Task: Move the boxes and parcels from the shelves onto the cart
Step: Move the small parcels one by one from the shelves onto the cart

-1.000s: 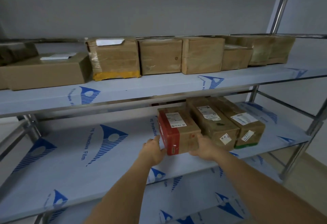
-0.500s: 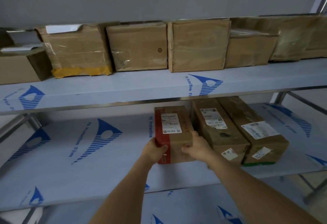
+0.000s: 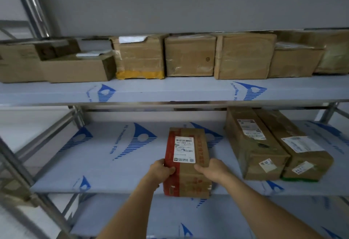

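Both hands, left (image 3: 162,170) and right (image 3: 213,169), grip the red-taped box (image 3: 188,163) by its near sides, between them at the middle shelf (image 3: 117,172) front edge; two long parcels (image 3: 275,144) lie right.

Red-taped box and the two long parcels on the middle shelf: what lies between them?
Nothing: between the red-taped box and long parcels, head view shows bare shelf.

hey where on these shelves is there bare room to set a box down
Middle shelf: a wide bare stretch left of the red box held in the left hand and right hand, plus a narrower gap between it and the two long parcels. Top shelf: crowded, boxes side by side along the back; only the front strip is bare.
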